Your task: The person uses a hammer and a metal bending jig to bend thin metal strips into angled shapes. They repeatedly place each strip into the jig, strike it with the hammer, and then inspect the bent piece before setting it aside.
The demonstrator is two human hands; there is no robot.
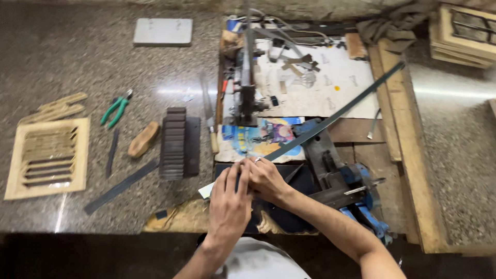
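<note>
- Speckled grey stone floor (77, 62) was the work surface, with a wooden board base on the right half of it.
- Far left sat a pale wooden louvered vent frame (47, 157), a few loose wooden slats (57, 107) just above it.
- Next over, green-handled pliers (115, 109) lay on the stone, and a small wooden block (143, 139) was a bit lower right of them.
- A long dark metal strip (121, 187) lay slanted on the floor, near a neat stack of dark slats (175, 143).
- A flat grey plate (163, 31) was up at the top, well apart from everything else.
- Left hand (229, 199) was curled with fingers bent over the near end of the long metal strip (330, 120), pressing on it; how tight the grip was, couldn't really tell.
- Right hand (266, 178) was right beside it, touching the left, fingers closed over the same strip end, ring visible on one finger.
- That strip ran diagonally up and to the right from the hands, over a colourful printed sheet (258, 139) and a white paper (320, 82).
- Upright metal tool (247, 88) stood behind the hands.
- Blue bench vise (356, 186) sat just right of the right forearm.
- More wooden vent frames (462, 33) were stacked in the top right corner.
</note>
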